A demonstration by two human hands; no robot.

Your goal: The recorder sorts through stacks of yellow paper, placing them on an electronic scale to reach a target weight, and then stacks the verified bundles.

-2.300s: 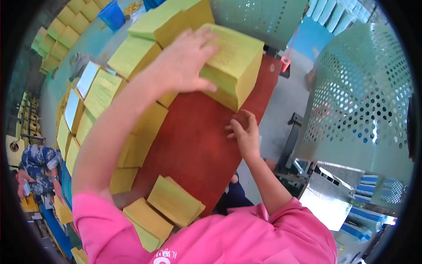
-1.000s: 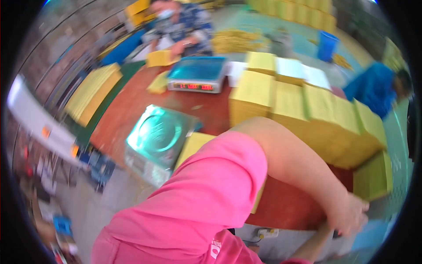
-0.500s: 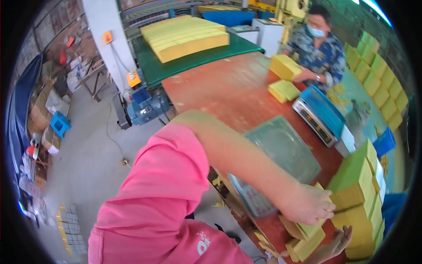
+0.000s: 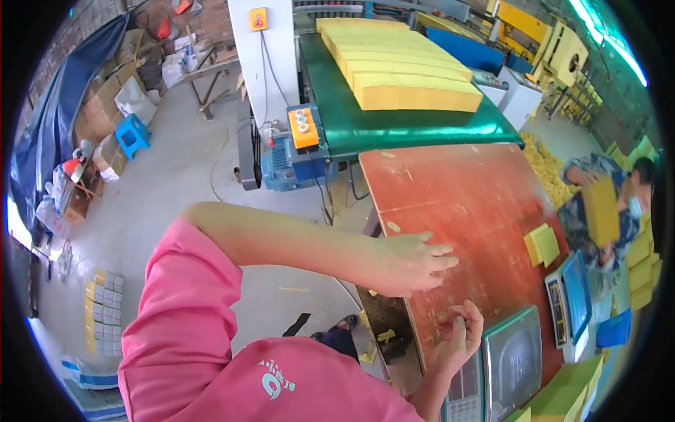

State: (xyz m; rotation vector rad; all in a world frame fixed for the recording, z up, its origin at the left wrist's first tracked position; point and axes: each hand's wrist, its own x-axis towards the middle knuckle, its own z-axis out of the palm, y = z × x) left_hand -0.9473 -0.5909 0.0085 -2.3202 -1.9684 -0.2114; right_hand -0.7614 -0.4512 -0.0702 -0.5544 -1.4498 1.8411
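My left hand (image 4: 413, 264) reaches over the near edge of the red tabletop (image 4: 450, 190), fingers stretched and apart, holding nothing. Close below it my right hand (image 4: 460, 337) is raised palm inward, its fingers loosely bent and nothing seen in them. Beside the right hand lies a scale with a clear top plate (image 4: 515, 362); its keypad side is partly behind my wrist. Stacks of yellow paper (image 4: 562, 394) stand at the lower right, cut off by the picture's rim. A small yellow paper stack (image 4: 541, 245) sits at the table's right edge.
A green conveyor belt (image 4: 422, 130) beyond the table carries a long row of yellow paper stacks (image 4: 401, 60). At the right, a co-worker (image 4: 598, 190) holds a yellow paper block (image 4: 602, 211) near a blue-trayed scale (image 4: 571, 295). A blue motor (image 4: 285, 165) stands left of the table.
The view has swung left. My hands have left the yellow paper by the scale and are now over the red tabletop. The co-worker has lifted a yellow block off the table.
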